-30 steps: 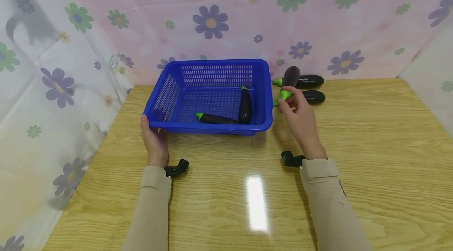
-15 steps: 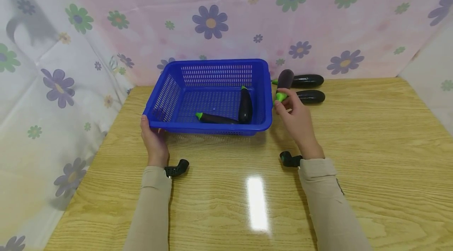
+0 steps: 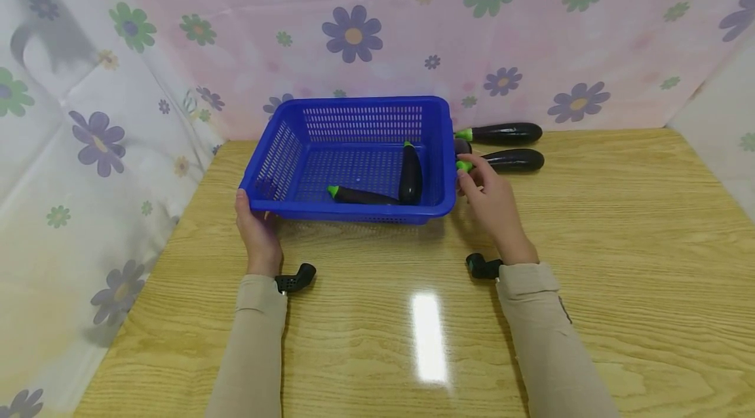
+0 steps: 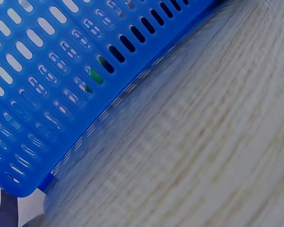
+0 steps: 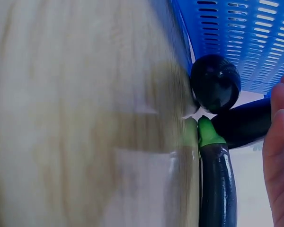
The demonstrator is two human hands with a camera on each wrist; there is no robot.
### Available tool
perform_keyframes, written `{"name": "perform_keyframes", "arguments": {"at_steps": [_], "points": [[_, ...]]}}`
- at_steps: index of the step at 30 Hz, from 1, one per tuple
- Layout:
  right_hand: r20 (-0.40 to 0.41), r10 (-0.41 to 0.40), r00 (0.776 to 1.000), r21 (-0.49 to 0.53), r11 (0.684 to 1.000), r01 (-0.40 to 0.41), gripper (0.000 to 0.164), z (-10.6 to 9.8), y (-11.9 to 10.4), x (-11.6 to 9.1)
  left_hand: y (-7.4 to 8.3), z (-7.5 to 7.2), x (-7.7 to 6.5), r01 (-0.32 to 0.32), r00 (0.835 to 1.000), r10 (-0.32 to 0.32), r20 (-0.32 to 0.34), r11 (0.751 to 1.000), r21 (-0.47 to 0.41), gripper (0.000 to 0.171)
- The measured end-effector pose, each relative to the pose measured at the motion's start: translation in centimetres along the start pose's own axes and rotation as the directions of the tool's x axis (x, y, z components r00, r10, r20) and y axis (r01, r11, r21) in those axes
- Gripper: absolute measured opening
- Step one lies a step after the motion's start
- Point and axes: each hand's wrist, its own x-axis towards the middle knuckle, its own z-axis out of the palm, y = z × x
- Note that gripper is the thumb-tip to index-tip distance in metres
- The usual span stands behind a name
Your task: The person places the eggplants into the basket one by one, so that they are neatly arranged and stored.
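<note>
The left hand [image 3: 257,234] grips the near-left corner of a blue slotted basket [image 3: 348,209]. Inside it lie two dark eggplants, one along the near wall [image 3: 366,196] and one near the right wall [image 3: 410,175]. Just off the basket's right side, the right hand [image 3: 492,198] pinches with thumb and forefinger the green-capped end of an eggplant [image 3: 463,145], mostly hidden by the hand and basket rim. In the right wrist view an eggplant's rounded end [image 5: 215,84] sits before the basket wall; whether it is the pinched one I cannot tell.
Two more eggplants lie to the right of the basket, a back one [image 3: 508,133] by the flowered cloth [image 3: 578,44] and a front one [image 3: 516,160]. The wooden table [image 3: 354,339] runs up to the cloth. Both wrists wear black camera mounts [image 3: 483,266].
The right hand has moved slightly left toward the basket, and its eggplant has shifted left and lower, now largely out of sight. The left hand and basket stay in place.
</note>
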Motion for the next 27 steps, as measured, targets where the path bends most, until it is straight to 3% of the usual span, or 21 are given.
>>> {"name": "perform_keyframes", "arguments": {"at_steps": [8,27], "points": [[0.035,0.007,0.999,-0.068,0.998,-0.004,0.039,0.16,0.16,0.07,-0.02,0.09,0.08,-0.006,1.0,0.006,0.011,1.0,0.011,0.049],[0.129,0.055,0.99,-0.114,0.993,-0.04,0.045,0.53,0.17,0.3,-0.1,-0.07,0.08,-0.005,1.0,0.005,0.014,1.0,0.004,0.05]]}}
